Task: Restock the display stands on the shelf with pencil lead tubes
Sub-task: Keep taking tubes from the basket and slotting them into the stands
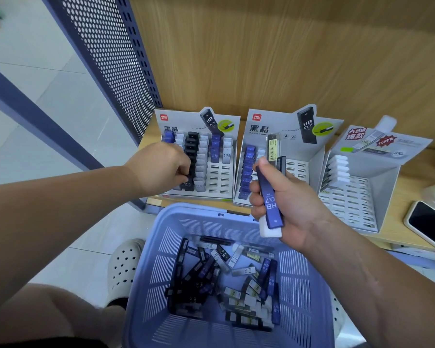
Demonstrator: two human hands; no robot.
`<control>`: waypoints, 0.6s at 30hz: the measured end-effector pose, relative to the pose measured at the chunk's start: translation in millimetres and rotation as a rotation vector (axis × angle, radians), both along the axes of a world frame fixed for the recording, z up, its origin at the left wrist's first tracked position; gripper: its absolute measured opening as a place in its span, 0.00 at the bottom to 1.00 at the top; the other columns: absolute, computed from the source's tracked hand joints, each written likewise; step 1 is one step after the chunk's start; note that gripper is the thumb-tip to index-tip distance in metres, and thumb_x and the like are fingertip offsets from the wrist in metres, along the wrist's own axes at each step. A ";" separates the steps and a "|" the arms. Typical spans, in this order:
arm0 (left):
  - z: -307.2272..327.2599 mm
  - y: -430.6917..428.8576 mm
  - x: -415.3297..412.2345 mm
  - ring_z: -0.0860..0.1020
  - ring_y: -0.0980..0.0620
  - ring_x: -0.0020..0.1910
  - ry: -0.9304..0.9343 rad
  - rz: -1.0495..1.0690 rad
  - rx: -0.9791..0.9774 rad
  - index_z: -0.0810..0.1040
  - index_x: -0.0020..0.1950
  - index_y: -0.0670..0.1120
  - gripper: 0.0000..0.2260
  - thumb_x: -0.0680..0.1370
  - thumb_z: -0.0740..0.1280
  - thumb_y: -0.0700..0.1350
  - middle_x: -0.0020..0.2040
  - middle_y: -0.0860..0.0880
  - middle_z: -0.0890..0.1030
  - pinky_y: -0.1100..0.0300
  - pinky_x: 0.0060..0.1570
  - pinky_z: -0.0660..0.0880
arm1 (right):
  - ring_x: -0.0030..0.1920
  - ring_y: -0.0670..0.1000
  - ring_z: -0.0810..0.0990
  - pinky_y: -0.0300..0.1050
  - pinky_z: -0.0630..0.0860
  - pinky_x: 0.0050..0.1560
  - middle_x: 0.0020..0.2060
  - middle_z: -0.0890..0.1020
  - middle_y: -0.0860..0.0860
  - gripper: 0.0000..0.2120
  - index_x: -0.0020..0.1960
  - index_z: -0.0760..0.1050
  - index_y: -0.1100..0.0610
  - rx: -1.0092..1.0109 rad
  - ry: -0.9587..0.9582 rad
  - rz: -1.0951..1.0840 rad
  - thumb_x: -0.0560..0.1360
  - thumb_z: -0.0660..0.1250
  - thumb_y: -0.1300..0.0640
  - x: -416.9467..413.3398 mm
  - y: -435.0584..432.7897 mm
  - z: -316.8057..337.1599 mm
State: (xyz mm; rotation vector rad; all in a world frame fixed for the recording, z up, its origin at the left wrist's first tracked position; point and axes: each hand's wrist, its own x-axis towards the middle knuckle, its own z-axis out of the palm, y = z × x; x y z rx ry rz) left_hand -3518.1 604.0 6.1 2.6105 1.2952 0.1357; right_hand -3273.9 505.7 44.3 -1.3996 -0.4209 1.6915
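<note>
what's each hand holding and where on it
Right hand grips a blue plastic HB 0.7 lead tube, with others behind, around its middle. Left hand pinches the top of a black plastic tube in the left white display stand.

Held blue tube [269,199] reads "HB 0.7"; stand header [183,121] "deli".
</note>
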 end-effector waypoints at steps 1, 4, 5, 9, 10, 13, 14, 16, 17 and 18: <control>4.4 -2.4 3.6 0.77 0.49 0.38 -0.032 -0.007 0.037 0.81 0.38 0.46 0.06 0.71 0.77 0.44 0.37 0.53 0.77 0.57 0.36 0.72 | 0.28 0.49 0.70 0.40 0.68 0.24 0.34 0.76 0.53 0.19 0.58 0.72 0.58 -0.004 -0.002 -0.001 0.77 0.72 0.47 -0.3 0.2 0.1; 28.0 -22.2 33.4 0.77 0.56 0.34 -0.358 0.089 -0.099 0.80 0.42 0.48 0.07 0.73 0.76 0.48 0.35 0.54 0.79 0.58 0.36 0.75 | 0.27 0.49 0.70 0.40 0.67 0.23 0.33 0.75 0.53 0.18 0.58 0.73 0.58 -0.024 0.009 -0.006 0.78 0.70 0.45 -1.7 0.4 0.6; 35.2 -32.7 46.9 0.77 0.57 0.34 -0.494 0.167 -0.281 0.81 0.45 0.50 0.07 0.74 0.76 0.50 0.37 0.53 0.80 0.59 0.37 0.75 | 0.26 0.49 0.70 0.40 0.67 0.23 0.32 0.75 0.53 0.18 0.58 0.73 0.58 -0.027 0.017 -0.003 0.78 0.70 0.45 -2.4 0.3 0.7; 43.6 -65.3 85.2 0.77 0.54 0.35 -0.711 0.337 -0.856 0.79 0.57 0.54 0.06 0.79 0.69 0.48 0.38 0.55 0.81 0.60 0.34 0.72 | 0.27 0.49 0.70 0.40 0.67 0.23 0.32 0.75 0.52 0.22 0.62 0.74 0.61 -0.032 0.010 0.050 0.79 0.69 0.44 -7.5 -3.2 1.6; 43.5 -68.1 88.1 0.76 0.54 0.34 -0.736 0.352 -0.883 0.79 0.57 0.53 0.06 0.80 0.68 0.46 0.37 0.55 0.81 0.60 0.33 0.71 | 0.27 0.49 0.70 0.40 0.67 0.23 0.32 0.75 0.53 0.24 0.63 0.74 0.63 -0.037 0.003 0.062 0.79 0.69 0.44 -8.9 -4.5 1.9; 42.1 -68.0 90.0 0.74 0.56 0.31 -0.832 0.401 -0.915 0.82 0.54 0.48 0.05 0.79 0.69 0.42 0.36 0.51 0.80 0.62 0.32 0.69 | 0.27 0.49 0.70 0.39 0.67 0.23 0.32 0.74 0.53 0.27 0.67 0.72 0.65 -0.051 -0.004 0.079 0.78 0.70 0.46 -9.6 -7.9 3.0; 42.5 -68.4 90.5 0.73 0.55 0.31 -0.851 0.408 -0.933 0.82 0.53 0.47 0.05 0.79 0.70 0.41 0.36 0.50 0.80 0.62 0.31 0.68 | 0.27 0.48 0.70 0.39 0.67 0.23 0.32 0.74 0.53 0.26 0.65 0.72 0.64 -0.054 -0.005 0.087 0.78 0.69 0.46 -8.8 -8.9 4.0; 42.1 -69.1 90.8 0.73 0.55 0.31 -0.872 0.414 -0.970 0.82 0.52 0.47 0.04 0.78 0.71 0.40 0.35 0.50 0.80 0.61 0.31 0.68 | 0.27 0.49 0.71 0.40 0.67 0.23 0.31 0.74 0.53 0.21 0.60 0.75 0.62 -0.057 -0.013 0.104 0.79 0.68 0.45 -6.9 -11.5 6.6; 41.9 -69.1 90.8 0.73 0.55 0.30 -0.887 0.418 -0.987 0.82 0.51 0.46 0.04 0.77 0.71 0.39 0.34 0.50 0.80 0.61 0.31 0.68 | 0.27 0.49 0.71 0.40 0.67 0.23 0.32 0.75 0.53 0.19 0.57 0.75 0.61 -0.058 -0.017 0.111 0.79 0.68 0.45 -6.1 -13.0 8.0; 42.0 -69.0 90.4 0.74 0.55 0.30 -0.903 0.429 -1.008 0.82 0.51 0.45 0.04 0.77 0.71 0.38 0.34 0.50 0.80 0.62 0.31 0.68 | 0.27 0.49 0.71 0.40 0.67 0.23 0.33 0.75 0.54 0.19 0.56 0.75 0.61 -0.061 -0.026 0.117 0.79 0.68 0.44 -5.5 -13.9 8.8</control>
